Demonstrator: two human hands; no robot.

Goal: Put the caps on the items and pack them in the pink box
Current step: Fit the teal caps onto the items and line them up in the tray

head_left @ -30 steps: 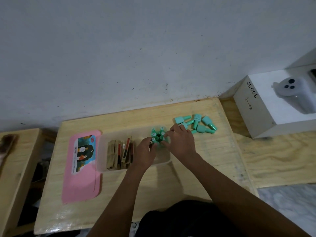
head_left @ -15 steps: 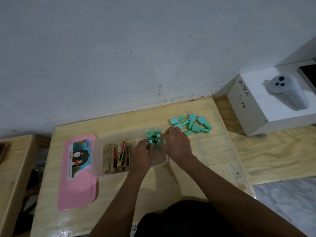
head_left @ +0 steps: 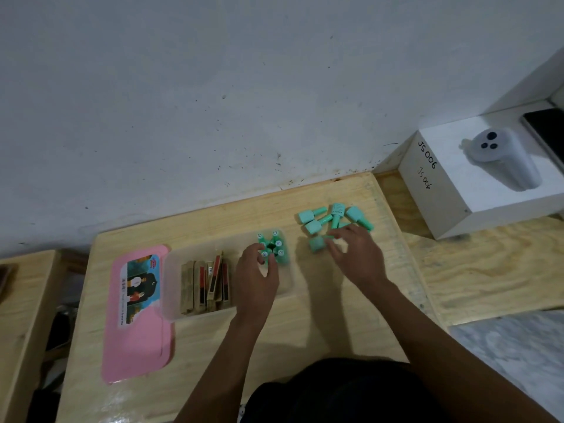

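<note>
Several teal bottles (head_left: 272,246) stand capped and upright in the right end of a clear plastic box (head_left: 288,282). My left hand (head_left: 255,271) rests at that cluster with loosely curled fingertips touching the nearest bottles. Several more teal bottles (head_left: 323,217) lie loose on the wooden table (head_left: 305,328), to the right of the box. My right hand (head_left: 355,254) is over that pile, thumb and forefinger pinched on the cap end of one lying teal bottle (head_left: 316,243). The pink box lid (head_left: 139,346) lies flat to the left of the box.
Brown and red flat packets (head_left: 205,283) stand on edge in the box's left half. A white carton marked JS006 (head_left: 451,190) holding a white device (head_left: 503,157) sits at the right, beside a wall close behind the table. A lower wooden surface (head_left: 18,300) is at the left.
My right hand left the bottle cluster in the box and moved right to the loose pile, closing on one lying bottle. My left hand stayed at the cluster.
</note>
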